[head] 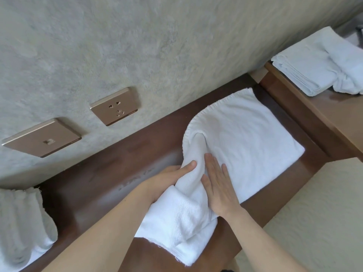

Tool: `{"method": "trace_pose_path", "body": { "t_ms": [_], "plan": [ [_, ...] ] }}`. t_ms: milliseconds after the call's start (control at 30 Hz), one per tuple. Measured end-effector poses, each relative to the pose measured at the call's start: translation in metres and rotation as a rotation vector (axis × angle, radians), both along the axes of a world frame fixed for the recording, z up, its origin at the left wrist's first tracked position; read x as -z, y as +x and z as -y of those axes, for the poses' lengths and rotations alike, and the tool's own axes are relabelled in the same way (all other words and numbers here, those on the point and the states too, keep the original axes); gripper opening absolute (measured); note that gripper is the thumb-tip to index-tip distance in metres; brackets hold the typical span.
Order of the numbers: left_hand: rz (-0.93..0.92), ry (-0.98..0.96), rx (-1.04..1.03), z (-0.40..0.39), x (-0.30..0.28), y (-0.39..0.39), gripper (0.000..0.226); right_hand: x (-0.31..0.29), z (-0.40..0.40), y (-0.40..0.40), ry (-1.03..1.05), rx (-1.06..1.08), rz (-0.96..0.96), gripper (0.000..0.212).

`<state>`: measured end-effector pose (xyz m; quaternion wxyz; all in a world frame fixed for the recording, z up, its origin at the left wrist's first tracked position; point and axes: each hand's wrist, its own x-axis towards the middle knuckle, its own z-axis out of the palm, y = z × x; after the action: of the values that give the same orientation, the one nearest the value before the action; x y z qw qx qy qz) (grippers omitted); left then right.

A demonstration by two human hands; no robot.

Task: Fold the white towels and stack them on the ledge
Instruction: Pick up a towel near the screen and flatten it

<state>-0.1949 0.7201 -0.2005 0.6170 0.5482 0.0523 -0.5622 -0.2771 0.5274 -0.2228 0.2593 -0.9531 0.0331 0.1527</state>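
Note:
A white towel (243,138) lies spread on the dark brown wooden ledge (110,173), its left part lifted and curling over toward the right. My left hand (169,179) grips that raised fold from the left, thumb on top of the cloth. My right hand (218,185) lies flat on the towel with straight fingers, pressing it down just right of the fold. The towel's near end hangs bunched over the ledge's front edge.
Folded white towels (318,63) sit stacked on a lighter, higher wooden surface (337,118) at the far right. A crumpled white towel (21,222) lies at the left end of the ledge. Two gold wall plates, a socket (115,106) and a switch (42,137), sit on the grey wall.

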Motion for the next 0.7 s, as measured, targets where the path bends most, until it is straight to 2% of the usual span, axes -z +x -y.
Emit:
{"method": "trace_pose_path", "body": {
  "t_ms": [167, 367, 467, 600, 700],
  "plan": [
    [-0.011, 0.044, 0.018, 0.008, -0.010, 0.006, 0.078, 0.004, 0.002, 0.000, -0.029, 0.005, -0.019, 0.067],
    [0.042, 0.015, -0.101, 0.004, -0.014, 0.001, 0.051, 0.010, 0.003, -0.001, -0.092, -0.021, -0.018, 0.064],
    [0.078, 0.014, -0.167, 0.001, -0.015, 0.001, 0.049, 0.009, 0.004, -0.001, -0.086, -0.024, -0.021, 0.063],
    [0.139, 0.128, -0.275, -0.018, -0.015, 0.015, 0.061, 0.009, 0.006, -0.002, -0.117, -0.054, -0.034, 0.068],
    [0.185, 0.212, -0.174, -0.032, -0.016, 0.031, 0.076, 0.009, 0.006, -0.002, -0.148, -0.069, -0.041, 0.071]
  ]
}}
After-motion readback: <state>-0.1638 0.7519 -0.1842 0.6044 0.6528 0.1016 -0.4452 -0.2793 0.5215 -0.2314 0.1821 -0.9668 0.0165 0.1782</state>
